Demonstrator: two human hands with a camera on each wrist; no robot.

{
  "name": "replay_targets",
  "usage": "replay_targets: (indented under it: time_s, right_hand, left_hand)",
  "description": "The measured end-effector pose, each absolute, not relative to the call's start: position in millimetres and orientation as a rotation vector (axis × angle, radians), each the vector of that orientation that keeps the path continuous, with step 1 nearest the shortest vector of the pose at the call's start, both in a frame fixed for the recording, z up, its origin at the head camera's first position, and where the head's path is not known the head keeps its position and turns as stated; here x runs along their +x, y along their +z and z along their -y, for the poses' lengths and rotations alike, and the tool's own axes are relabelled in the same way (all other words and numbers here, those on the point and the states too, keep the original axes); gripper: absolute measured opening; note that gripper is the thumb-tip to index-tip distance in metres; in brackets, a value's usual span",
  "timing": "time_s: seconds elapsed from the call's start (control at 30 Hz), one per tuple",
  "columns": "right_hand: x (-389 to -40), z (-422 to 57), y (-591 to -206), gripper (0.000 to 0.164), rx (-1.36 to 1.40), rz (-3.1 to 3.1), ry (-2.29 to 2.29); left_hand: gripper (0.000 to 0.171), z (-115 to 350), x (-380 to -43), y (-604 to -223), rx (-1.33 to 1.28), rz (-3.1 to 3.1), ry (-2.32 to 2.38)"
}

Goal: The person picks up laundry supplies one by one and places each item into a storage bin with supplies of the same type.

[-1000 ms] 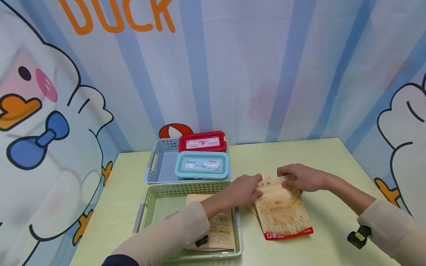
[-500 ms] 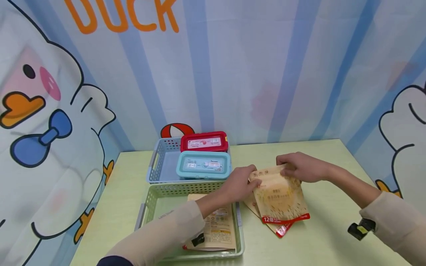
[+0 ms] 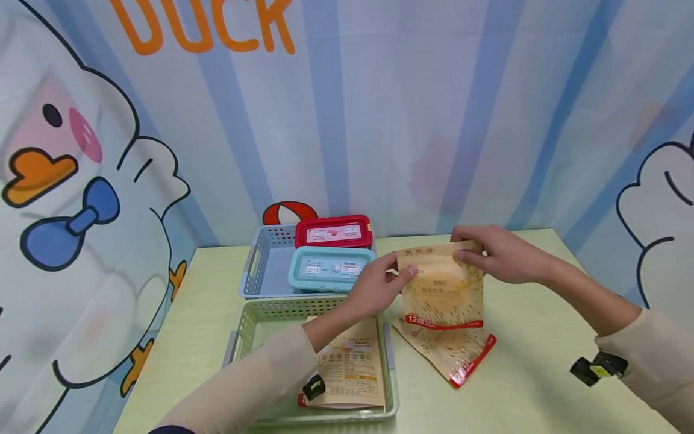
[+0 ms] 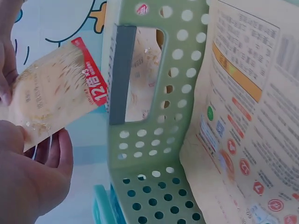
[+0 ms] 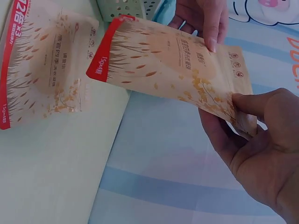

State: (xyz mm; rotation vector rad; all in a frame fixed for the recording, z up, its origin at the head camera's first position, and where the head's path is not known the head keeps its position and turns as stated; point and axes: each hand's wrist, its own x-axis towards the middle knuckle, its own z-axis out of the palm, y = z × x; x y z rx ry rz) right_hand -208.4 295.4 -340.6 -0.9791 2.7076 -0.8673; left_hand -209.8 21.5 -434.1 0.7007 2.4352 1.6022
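A beige pouch (image 3: pixel 441 289) with a red bottom band and printed grasses is held up between both hands. My left hand (image 3: pixel 375 283) pinches its left edge, thumb on the front face. At the upper right corner my right hand (image 3: pixel 501 253) grips it, thumb in front and fingers behind, as the right wrist view shows. A second pouch of the same kind (image 3: pixel 452 352) lies flat on the table below, its top overlapped by the held one. Another pouch (image 3: pixel 355 367), back side up with printed text, lies in the green basket (image 3: pixel 255 337).
Behind the green basket stands a blue basket (image 3: pixel 265 265) with a red-lidded pack (image 3: pixel 333 231) and a turquoise pack (image 3: pixel 331 269) in it. The pale table (image 3: pixel 211 313) ends at a striped curtain (image 3: pixel 401 120) with cartoon ducks.
Both hands have lifted the pouch up and away from the table, tilting it more upright. The second pouch beneath, mostly covered before, now shows on the table.
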Motion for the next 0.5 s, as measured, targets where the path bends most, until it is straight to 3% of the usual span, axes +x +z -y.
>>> replay_targets:
  time_s: [0.13,0.5]
  right_hand:
    - [-206,-292,-337,0.003,-0.977,-2.764,-0.894]
    - [-202,-285,-334,0.011,-0.829,-2.864,-1.047]
  left_hand:
    - [0.039,-18,-211,-435,0.716,-2.329,1.678]
    - [0.036,-11,-211,-424,0.730,-2.408,1.748]
